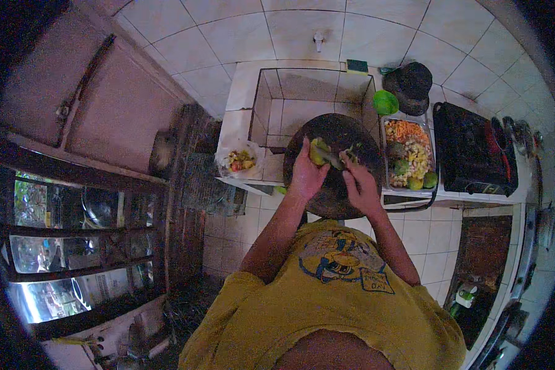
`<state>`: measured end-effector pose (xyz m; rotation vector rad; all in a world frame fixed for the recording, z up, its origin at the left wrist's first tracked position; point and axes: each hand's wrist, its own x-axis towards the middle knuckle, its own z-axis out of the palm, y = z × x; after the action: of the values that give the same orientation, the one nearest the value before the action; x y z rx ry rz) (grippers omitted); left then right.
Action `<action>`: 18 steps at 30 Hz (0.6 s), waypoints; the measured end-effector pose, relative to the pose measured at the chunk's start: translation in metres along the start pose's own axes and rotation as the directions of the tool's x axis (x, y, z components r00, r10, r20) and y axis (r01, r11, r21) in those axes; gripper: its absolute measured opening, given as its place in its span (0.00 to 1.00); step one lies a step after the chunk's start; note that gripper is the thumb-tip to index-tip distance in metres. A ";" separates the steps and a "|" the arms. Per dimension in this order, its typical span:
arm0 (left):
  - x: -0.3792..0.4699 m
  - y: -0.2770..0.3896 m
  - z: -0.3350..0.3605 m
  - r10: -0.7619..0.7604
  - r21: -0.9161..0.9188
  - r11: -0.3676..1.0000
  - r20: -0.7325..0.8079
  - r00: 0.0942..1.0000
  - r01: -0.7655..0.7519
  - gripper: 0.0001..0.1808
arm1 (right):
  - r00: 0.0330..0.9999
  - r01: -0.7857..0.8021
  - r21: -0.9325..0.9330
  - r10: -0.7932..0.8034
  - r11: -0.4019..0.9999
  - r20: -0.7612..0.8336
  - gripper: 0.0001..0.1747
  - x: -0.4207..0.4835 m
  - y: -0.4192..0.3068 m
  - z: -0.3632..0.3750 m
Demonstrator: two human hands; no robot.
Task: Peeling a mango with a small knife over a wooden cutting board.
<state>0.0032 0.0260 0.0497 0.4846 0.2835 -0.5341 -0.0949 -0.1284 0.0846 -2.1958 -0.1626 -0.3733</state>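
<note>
My left hand [307, 171] grips a yellow-green fruit or vegetable [318, 151], its thumb along the left side. In my right hand [360, 182] is a knife [332, 158], its broad blade pointing left against the green piece; the handle is mostly hidden by my fingers. Both hands are above a large round dark board [326, 199] that spans the front of the sink. Some pale green scraps [354, 150] show beyond my right fingers, too blurred to tell apart.
Behind the board is a tiled sink [300, 85], with a sponge [357, 66] on its rim. A plastic bag of scraps [240, 162] lies left. At right are a tray of chopped vegetables [408, 132], a green bowl [385, 102], a dark pot [409, 85] and a black stove [471, 148].
</note>
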 end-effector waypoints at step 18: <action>-0.016 0.005 0.029 -0.043 -0.173 0.981 0.237 0.970 0.086 0.25 | 0.976 0.220 -0.408 -0.196 0.886 0.099 0.35 0.021 -0.031 -0.002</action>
<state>-0.0039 0.0218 0.0821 0.2318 0.1220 -0.6166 -0.0832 -0.1114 0.1154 -2.6228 -0.3822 -0.5050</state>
